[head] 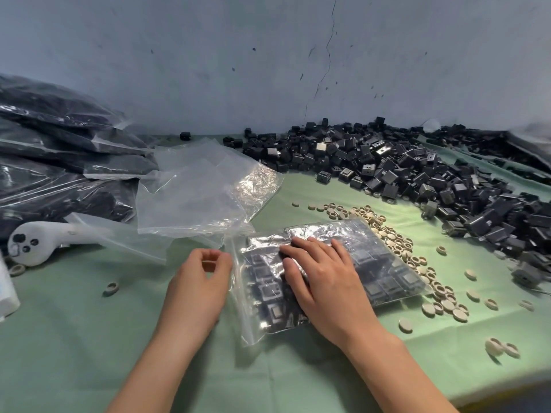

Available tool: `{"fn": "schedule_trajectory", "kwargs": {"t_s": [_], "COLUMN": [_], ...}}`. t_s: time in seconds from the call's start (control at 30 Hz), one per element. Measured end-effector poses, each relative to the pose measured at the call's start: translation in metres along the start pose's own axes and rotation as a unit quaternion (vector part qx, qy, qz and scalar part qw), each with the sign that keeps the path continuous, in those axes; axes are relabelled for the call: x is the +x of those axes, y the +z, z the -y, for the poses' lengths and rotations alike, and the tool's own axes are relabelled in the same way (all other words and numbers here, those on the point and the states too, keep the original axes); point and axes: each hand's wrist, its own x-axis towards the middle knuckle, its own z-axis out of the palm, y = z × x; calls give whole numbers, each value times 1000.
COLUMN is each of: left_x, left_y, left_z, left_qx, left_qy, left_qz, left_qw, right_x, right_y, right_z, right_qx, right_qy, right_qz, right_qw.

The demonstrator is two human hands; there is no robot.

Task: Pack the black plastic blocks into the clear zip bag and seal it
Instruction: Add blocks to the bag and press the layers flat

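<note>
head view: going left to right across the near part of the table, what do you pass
white controller → lone beige ring → left hand → filled clear zip bag, right hand flat on it → scattered beige caps → heap of loose black blocks

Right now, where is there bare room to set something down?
Bare green cloth lies front left, below the white controller and beside the left hand. Right of the filled bag, beige caps and black blocks crowd it.

The left hand (pixel 198 281) and right hand (pixel 325 278) are bare, with slim fingers (pixel 302 243) and short nails; both forearms (pixel 155 368), lower middle of the frame, are unsleeved.
</note>
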Motion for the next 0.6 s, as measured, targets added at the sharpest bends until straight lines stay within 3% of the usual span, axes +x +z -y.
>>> {"fn": "schedule_trajectory", "kwargs": {"t_s": [0.2,0.43,0.6], "left_x": [28,52,61], "left_y": [11,21,27], "left_z": [-5,-6,-6], "left_qx": [14,8,-51], "left_qy": [-26,-30,-60], "left_qz": [9,44,31], "left_qw": [1000,999,996], "right_x": [-3,29,54], "right_y": [-1,-8,-1], "right_z": [-3,-4,-4], "right_qx": [-7,45,57], "right_qy": [-12,-20,-16], "right_qz": [17,-36,13], "right_qw": [1000,998,998]}}
